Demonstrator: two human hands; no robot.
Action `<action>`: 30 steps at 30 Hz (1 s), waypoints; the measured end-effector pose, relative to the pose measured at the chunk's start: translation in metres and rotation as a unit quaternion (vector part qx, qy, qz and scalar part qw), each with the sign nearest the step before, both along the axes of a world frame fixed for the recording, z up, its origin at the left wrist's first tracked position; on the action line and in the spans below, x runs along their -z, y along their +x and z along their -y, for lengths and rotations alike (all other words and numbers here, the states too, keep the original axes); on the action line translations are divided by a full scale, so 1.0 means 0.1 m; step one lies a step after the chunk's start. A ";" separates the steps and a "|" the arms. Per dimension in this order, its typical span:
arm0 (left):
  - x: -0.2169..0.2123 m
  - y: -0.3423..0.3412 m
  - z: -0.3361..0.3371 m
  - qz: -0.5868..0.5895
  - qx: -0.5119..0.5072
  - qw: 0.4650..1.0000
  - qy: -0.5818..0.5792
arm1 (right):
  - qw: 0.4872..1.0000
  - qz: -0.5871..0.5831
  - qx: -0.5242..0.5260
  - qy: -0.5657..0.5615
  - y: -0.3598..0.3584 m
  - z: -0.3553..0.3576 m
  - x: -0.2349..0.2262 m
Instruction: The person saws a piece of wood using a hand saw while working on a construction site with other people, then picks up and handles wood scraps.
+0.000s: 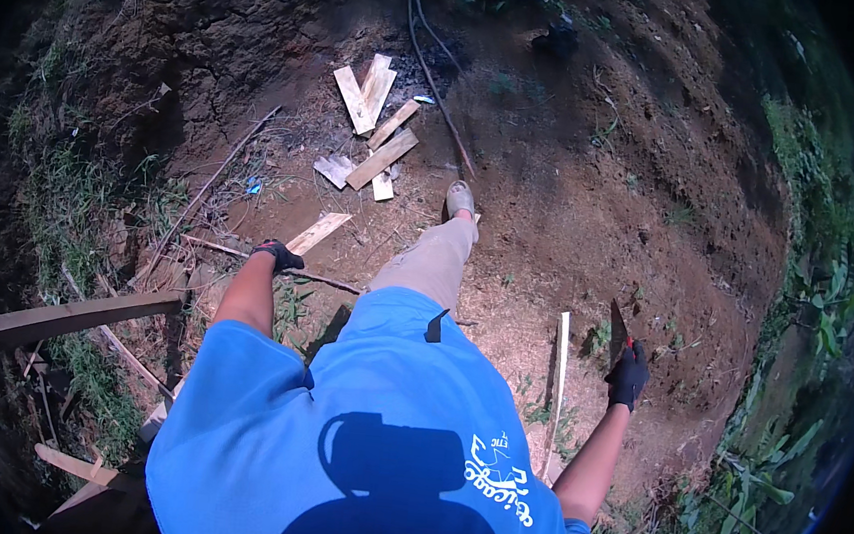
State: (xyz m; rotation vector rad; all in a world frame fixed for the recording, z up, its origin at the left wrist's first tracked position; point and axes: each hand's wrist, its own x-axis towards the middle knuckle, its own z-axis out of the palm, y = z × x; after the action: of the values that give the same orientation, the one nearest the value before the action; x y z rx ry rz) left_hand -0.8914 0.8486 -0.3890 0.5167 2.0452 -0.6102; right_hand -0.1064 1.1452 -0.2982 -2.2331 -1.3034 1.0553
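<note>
My right hand (627,376), in a dark glove, is closed round the handle of what looks like a handsaw (618,330). Its dark, tapering blade points away from me, and a bit of red shows at the grip. On the other side my left hand (278,254), in a dark glove with the fingers partly bare, is closed on the near end of a short pale wooden board (318,233). The board slants up to the right over the ground. Part of the grip is hidden by the glove.
Several cut boards (382,159) lie in a loose pile ahead. A long stick (434,77) stretches beyond my shoe (459,199). A thick timber beam (72,322) juts in at the left, and a narrow wood strip (558,388) lies at the right. Sawdust covers the soil.
</note>
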 end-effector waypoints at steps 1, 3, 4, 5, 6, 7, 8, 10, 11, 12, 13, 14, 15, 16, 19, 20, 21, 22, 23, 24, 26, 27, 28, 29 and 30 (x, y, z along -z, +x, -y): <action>0.12 -0.12 -0.34 0.001 -0.017 1.000 -0.004 | 1.000 -0.004 0.008 0.018 -0.16 -0.32 0.14; 0.30 -0.15 -1.04 0.010 -0.029 0.999 -0.025 | 0.998 -0.068 0.017 -0.003 -0.08 -0.84 0.83; 0.45 -0.24 -1.20 -0.028 -0.012 0.999 0.014 | 0.995 -0.103 0.003 0.004 -0.03 -1.17 1.34; 0.61 -0.28 -1.59 -0.026 -0.029 0.998 0.051 | 0.992 -0.124 -0.005 0.018 0.08 -1.50 1.69; 0.48 -0.33 -1.92 -0.058 -0.040 0.996 0.051 | 0.987 -0.125 0.043 -0.087 -0.65 -1.62 1.49; 0.49 -0.14 -2.38 -0.038 -0.036 0.997 0.063 | 0.965 0.186 -0.171 -0.064 -0.44 -1.67 1.55; 0.44 -0.14 -2.76 -0.008 -0.047 0.997 0.052 | 0.909 0.252 -0.306 -0.128 -0.41 -1.79 1.49; 0.30 -0.07 -3.40 0.008 -0.054 0.996 0.067 | 0.786 0.313 -0.502 -0.180 -0.65 -2.18 1.35; 0.20 -0.08 -3.64 -0.003 -0.054 0.995 0.087 | 0.736 0.322 -0.570 -0.171 -0.86 -2.41 1.23; 0.23 -0.08 -3.74 -0.024 -0.057 0.989 0.135 | 0.679 0.332 -0.634 -0.164 -0.98 -2.60 1.08; 0.17 0.00 -3.92 -0.038 -0.058 0.980 0.184 | 0.664 0.332 -0.645 -0.181 -1.12 -2.83 0.92; 0.10 -0.01 -4.06 0.007 -0.087 0.982 0.166 | 0.648 0.331 -0.657 -0.198 -1.29 -3.09 0.80; 0.11 0.03 -4.23 0.022 -0.091 0.981 0.173 | 0.634 0.337 -0.665 -0.206 -1.40 -3.41 0.70; 0.12 0.10 -4.33 0.035 -0.098 0.978 0.178 | 0.628 0.374 -0.647 -0.214 -1.39 -3.65 0.76; 0.22 0.29 -4.38 0.020 -0.154 0.970 0.188 | 0.528 0.405 -0.716 -0.210 -1.79 -4.72 0.73; 0.21 0.34 -4.37 0.028 -0.175 0.968 0.179 | 0.480 0.402 -0.750 -0.212 -2.04 -5.07 0.61; 0.19 0.38 -4.32 0.035 -0.198 0.965 0.170 | 0.435 0.404 -0.777 -0.209 -2.14 -5.56 0.91; 0.19 0.42 -4.25 0.059 -0.233 0.955 0.175 | 0.393 0.411 -0.796 -0.206 -2.11 -6.05 1.15; 0.24 0.43 -4.20 0.082 -0.270 0.941 0.187 | 0.354 0.419 -0.811 -0.202 -2.05 -6.52 1.35; 0.23 0.50 -4.19 0.030 -0.294 0.937 0.186 | 0.380 0.442 -0.793 -0.177 -2.19 -6.99 1.46; 0.25 0.74 -3.89 -0.032 -0.360 0.916 0.175 | 0.410 0.438 -0.772 -0.210 -2.98 -7.55 1.57; 0.35 1.02 -3.63 -0.077 -0.402 0.897 0.165 | 0.238 0.456 -0.842 -0.166 -3.62 -7.75 1.54; 0.52 1.28 -3.47 -0.121 -0.443 0.873 0.164 | 0.256 0.465 -0.837 -0.133 -4.05 -7.93 1.52; 0.61 1.43 -3.41 -0.163 -0.478 0.846 0.168 | 0.281 0.475 -0.828 -0.099 -4.49 -8.12 1.50; 0.56 1.50 -3.43 -0.164 -0.510 0.832 0.143 | 0.206 0.459 -0.863 -0.040 -4.88 -8.23 1.45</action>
State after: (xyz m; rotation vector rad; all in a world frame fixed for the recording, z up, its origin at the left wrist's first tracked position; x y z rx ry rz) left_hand -0.7411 1.1914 -0.4453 -0.5840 2.3604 0.2879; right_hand -0.5942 1.9684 -0.4436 -0.1367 2.0045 0.2778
